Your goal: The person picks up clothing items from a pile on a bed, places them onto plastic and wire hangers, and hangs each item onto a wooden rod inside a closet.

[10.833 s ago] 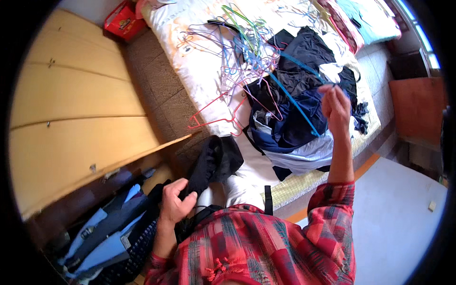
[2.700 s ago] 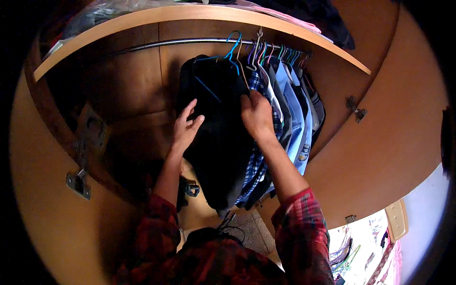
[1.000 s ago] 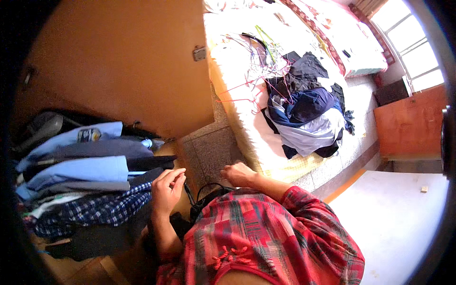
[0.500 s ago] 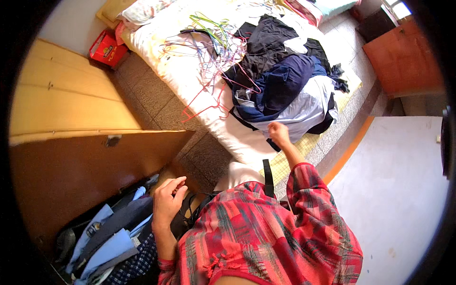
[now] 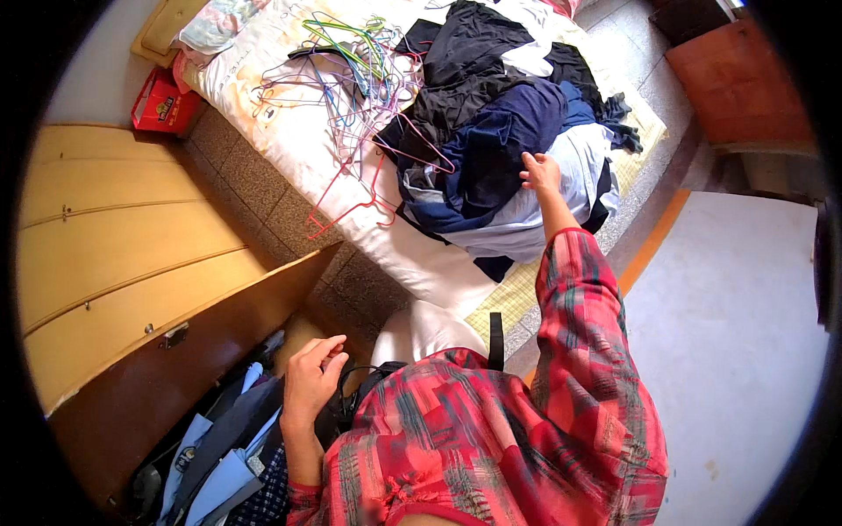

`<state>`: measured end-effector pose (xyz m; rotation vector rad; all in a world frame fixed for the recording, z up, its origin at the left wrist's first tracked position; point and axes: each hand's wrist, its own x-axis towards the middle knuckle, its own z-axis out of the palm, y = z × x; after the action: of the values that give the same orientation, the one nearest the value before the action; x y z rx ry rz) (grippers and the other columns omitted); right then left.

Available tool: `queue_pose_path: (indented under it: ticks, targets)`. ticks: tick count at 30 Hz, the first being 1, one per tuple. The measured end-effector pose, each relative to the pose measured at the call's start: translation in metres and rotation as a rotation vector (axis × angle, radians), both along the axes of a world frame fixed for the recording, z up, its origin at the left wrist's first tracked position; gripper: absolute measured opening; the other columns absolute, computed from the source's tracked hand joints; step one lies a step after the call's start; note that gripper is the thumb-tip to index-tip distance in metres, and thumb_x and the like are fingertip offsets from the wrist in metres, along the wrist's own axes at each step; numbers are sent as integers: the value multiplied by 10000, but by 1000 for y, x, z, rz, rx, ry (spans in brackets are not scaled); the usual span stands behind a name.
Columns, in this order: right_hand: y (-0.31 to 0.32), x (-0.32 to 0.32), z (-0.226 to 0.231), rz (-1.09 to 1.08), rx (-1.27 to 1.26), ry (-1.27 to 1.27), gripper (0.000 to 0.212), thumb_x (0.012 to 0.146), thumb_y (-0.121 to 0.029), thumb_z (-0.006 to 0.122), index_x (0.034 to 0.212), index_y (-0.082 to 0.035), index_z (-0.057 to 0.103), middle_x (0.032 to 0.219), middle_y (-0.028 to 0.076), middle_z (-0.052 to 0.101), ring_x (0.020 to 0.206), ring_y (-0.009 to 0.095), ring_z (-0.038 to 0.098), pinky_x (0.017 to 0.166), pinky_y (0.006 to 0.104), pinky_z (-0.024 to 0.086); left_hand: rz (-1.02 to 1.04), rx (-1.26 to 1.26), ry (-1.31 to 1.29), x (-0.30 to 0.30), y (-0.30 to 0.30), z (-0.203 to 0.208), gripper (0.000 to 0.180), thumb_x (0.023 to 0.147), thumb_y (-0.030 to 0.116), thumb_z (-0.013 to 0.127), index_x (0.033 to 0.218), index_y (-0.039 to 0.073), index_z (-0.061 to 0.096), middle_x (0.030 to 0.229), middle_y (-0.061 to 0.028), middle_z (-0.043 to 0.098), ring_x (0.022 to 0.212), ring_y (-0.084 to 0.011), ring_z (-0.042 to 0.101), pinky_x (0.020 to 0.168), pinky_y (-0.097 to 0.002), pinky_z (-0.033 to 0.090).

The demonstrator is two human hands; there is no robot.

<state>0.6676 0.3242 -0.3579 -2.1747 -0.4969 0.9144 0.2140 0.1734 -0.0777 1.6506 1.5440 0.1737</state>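
Note:
My right hand (image 5: 541,173) reaches over a heap of clothes on the bed, its fingers partly stretched out and apart. Under and beside its fingertips lies a dark navy garment (image 5: 504,145); whether they touch it I cannot tell. A pale blue-grey garment (image 5: 574,171) spreads below that hand. Black clothes (image 5: 469,48) make up the far part of the heap. My left hand (image 5: 311,377) hovers by my side with loosely bent fingers and nothing in it, close to folded blue and dark clothes (image 5: 230,473) in an opened cabinet.
Tangled coloured wire hangers (image 5: 364,79) lie left of the heap, a red one (image 5: 346,206) nearest the bed's edge. The bed (image 5: 254,105) stands ahead. A brown cabinet door (image 5: 189,377) juts out at left. A red bag (image 5: 165,105) sits beyond it; a white panel (image 5: 728,333) is at right.
My right hand has moved forward and slightly right, from the heap's near edge onto its middle, and its fingers have loosened. My left hand stays about where it was. The view has shifted a little.

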Motion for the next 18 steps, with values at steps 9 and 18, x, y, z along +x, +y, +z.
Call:
queue_pose_path:
  ticks: [9, 18]
  targets:
    - [14, -25, 5, 180, 117, -675, 273, 812, -292, 566, 865, -28, 611, 776, 157, 644, 687, 290, 639, 635, 392, 493, -3, -23, 37, 6, 6, 1, 241, 763, 69, 631, 999, 19, 626, 832, -133, 628, 697, -230, 619, 638, -293, 488]
    - [55, -39, 0, -32, -64, -289, 170, 805, -226, 540, 821, -94, 646, 857, 126, 662, 765, 301, 647, 676, 394, 513, -54, -25, 56, 12, 19, 1, 237, 761, 63, 631, 994, 19, 627, 823, -132, 626, 715, -230, 617, 638, -292, 487]
